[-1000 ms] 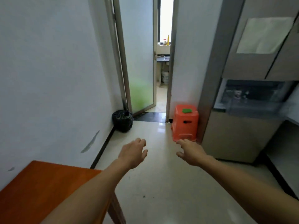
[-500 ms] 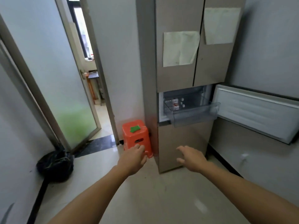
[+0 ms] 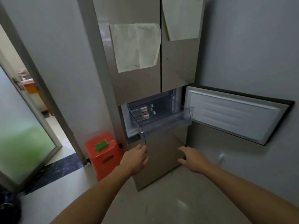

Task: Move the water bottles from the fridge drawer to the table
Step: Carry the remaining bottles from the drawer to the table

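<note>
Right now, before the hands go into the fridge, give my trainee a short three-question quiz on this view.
1. True or false: the clear drawer is pulled out with the fridge door swung open.
2. Where do the water bottles lie? A) on the orange stool B) at the back of the drawer C) on the floor
3. What do the left hand and right hand hold?

Key: 1 true; 2 B; 3 nothing, both are open and empty, below the drawer.
</note>
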{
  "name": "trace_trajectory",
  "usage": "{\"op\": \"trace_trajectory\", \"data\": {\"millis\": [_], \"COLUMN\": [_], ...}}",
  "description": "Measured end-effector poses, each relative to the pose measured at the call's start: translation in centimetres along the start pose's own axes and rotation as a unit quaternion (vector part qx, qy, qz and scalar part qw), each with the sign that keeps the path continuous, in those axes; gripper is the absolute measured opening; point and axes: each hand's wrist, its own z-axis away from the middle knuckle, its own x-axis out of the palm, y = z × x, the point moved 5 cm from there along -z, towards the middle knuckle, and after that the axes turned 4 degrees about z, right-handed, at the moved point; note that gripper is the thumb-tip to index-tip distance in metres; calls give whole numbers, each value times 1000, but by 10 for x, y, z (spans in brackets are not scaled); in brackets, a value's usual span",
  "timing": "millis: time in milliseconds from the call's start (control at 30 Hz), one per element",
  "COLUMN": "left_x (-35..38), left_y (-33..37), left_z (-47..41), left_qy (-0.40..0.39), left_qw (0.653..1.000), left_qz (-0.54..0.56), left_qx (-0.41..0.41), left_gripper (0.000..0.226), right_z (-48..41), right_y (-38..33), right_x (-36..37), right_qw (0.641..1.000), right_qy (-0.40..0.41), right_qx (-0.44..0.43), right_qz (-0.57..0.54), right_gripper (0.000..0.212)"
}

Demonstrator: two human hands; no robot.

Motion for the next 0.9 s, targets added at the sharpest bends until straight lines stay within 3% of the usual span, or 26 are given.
{"op": "trace_trajectory", "data": {"millis": [400,900], "left_x": [26,85], "left_y": [-31,-108], "left_z": [-184,-321], "left_qy": [-7,10], "left_qw": [995,983], "left_qz": [32,79], "left_qx": [-94,-168], "left_gripper": [26,29], "right_z": [-215,-449], "right_y": [52,32], "right_x": [-68,-38], "right_qw": [997,991], "right_qy": [4,-23], "right_qx": [-79,-130], "right_qz": [-8,15], "right_gripper": [51,42]}}
